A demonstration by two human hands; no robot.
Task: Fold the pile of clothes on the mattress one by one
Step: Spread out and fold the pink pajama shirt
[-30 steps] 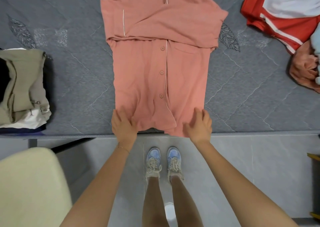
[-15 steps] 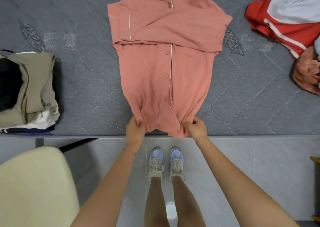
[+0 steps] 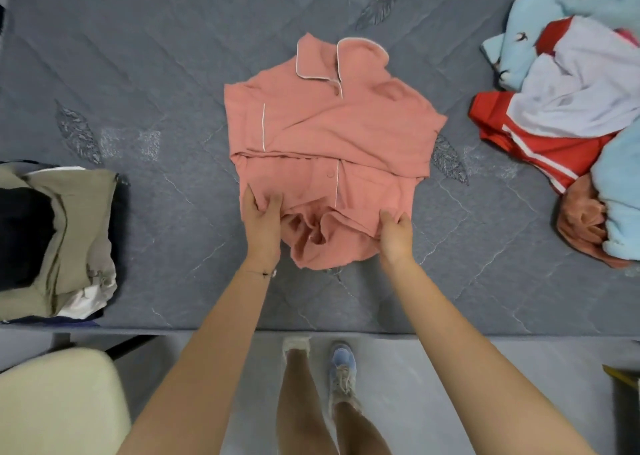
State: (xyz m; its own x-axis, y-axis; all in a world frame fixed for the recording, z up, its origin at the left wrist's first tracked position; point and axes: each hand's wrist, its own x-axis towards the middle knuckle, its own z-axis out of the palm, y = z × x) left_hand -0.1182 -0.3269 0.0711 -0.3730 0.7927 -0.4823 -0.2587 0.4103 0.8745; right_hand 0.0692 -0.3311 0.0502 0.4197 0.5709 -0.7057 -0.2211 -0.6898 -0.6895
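Note:
A pink button-up pyjama shirt [image 3: 332, 132] with white piping lies collar-up in the middle of the grey quilted mattress [image 3: 173, 56], its sleeves folded across the chest. My left hand [image 3: 261, 220] pinches the hem at the left corner and my right hand [image 3: 394, 234] pinches it at the right corner. The lower part of the shirt is lifted and bunched between my hands, carried up over the body. A pile of unfolded clothes [image 3: 571, 108] in light blue, white, red and pink sits at the right.
A stack of folded clothes [image 3: 52, 243], beige on top, rests at the mattress's left edge. A cream chair [image 3: 59, 406] stands at the lower left on the grey floor. My legs and shoes [image 3: 341, 361] are beside the mattress's near edge.
Both hands went from pressing flat on the hem to pinching it, then carried it away from the mattress edge up over the shirt. The view shifted forward over the mattress.

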